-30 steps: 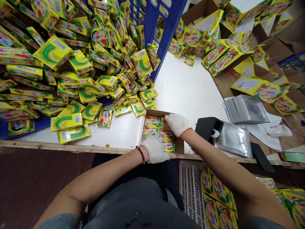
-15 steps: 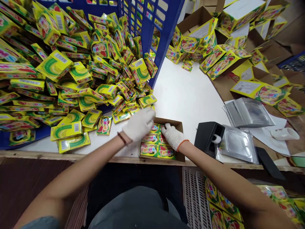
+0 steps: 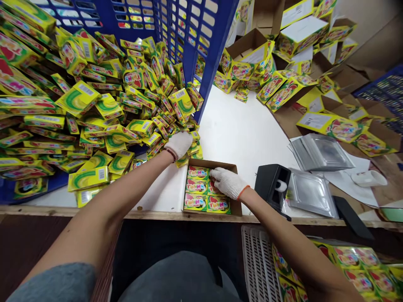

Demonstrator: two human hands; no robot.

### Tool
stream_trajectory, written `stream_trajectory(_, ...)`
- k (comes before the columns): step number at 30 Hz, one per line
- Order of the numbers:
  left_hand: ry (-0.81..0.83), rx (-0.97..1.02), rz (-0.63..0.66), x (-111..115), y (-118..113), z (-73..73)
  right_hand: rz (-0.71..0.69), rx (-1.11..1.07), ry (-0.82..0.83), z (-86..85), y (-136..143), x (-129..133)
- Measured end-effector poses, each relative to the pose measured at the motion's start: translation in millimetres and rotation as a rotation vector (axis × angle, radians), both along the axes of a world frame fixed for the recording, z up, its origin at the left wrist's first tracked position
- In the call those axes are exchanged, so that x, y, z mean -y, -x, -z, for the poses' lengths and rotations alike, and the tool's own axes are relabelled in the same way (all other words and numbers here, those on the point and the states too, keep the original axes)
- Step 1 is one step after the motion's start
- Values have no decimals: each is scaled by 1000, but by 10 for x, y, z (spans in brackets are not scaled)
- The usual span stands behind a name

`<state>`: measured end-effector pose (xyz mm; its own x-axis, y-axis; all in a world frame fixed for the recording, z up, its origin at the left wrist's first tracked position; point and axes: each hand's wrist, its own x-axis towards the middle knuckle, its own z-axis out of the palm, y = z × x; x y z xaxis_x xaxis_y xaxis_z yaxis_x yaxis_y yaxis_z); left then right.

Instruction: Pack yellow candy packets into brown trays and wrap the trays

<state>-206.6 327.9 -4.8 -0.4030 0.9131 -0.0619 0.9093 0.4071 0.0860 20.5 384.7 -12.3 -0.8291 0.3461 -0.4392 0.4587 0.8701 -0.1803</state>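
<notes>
My left hand [image 3: 179, 145], in a white knit glove, reaches onto the near right edge of a heap of small yellow-green TWINS boxes [image 3: 138, 126]. Its fingertips are hidden among the boxes, so whether it grips one does not show. In front of me stands an open brown carton [image 3: 236, 205] with small TWINS boxes [image 3: 195, 200] packed face up in two columns. My right hand [image 3: 229, 183], gloved likewise, lies over the carton's right column. Its fingers are bent closed on a small box there, partly hidden beneath them.
A blue perforated crate [image 3: 210, 63] lies tipped behind the heap. To the right are a black tape dispenser [image 3: 270, 186], clear plastic packs [image 3: 311, 193] and a white cup [image 3: 369, 178]. Open printed cartons [image 3: 289, 88] crowd the back right. A white crate [image 3: 260, 260] stands below the table edge.
My left hand has moved from beside the carton, away and leftward, to the heap's edge. My right hand has stayed at the carton, shifting slightly. The view has tilted a little.
</notes>
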Motion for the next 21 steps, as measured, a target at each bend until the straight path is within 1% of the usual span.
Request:
stream_trajectory(1, -8, -7, 3, 64, 41, -27, 0, -63, 3, -42, 0, -4)
stream_trajectory(3, -57, -18, -3, 200, 68, -108, 12, -226, -51, -160, 23, 8)
stream_trajectory(5, -156, -1, 35, 340, -14, -212, 37, -395, -153, -322, 71, 35)
stream_trajectory(6, -210, 24, 91, 411, -93, -266, 45, -453, -200, -414, 99, 49)
stream_trajectory(8, -288, 99, 258, 550, -285, -357, 36, -480, -265, -596, 143, 63)
stream_trajectory(10, -305, 187, 413, 670, -435, -405, -5, -400, -269, -732, 142, 47)
stream_trajectory(11, -312, 231, 450, 714, -466, -405, -32, -334, -237, -767, 117, 28)
stream_trajectory(12, -328, 266, 451, 741, -459, -389, -59, -254, -183, -778, 76, 5)
stream_trajectory(13, -347, 284, 423, 748, -416, -355, -85, -158, -110, -765, 24, -17)
stream_trajectory(15, -356, 256, 318, 698, -253, -244, -129, 66, 29, -689, -91, -41)
stream_trajectory(16, -326, 217, 275, 645, -155, -173, -137, 177, 66, -639, -140, -34)
stream_trajectory(17, -275, 176, 258, 577, -61, -99, -140, 270, 70, -589, -173, -12)
stream_trajectory(18, -217, 141, 271, 501, 18, -25, -142, 335, 41, -546, -188, 24)
stream_trajectory(21, -79, 74, 409, 257, 138, 155, -145, 397, -132, -470, -126, 172)
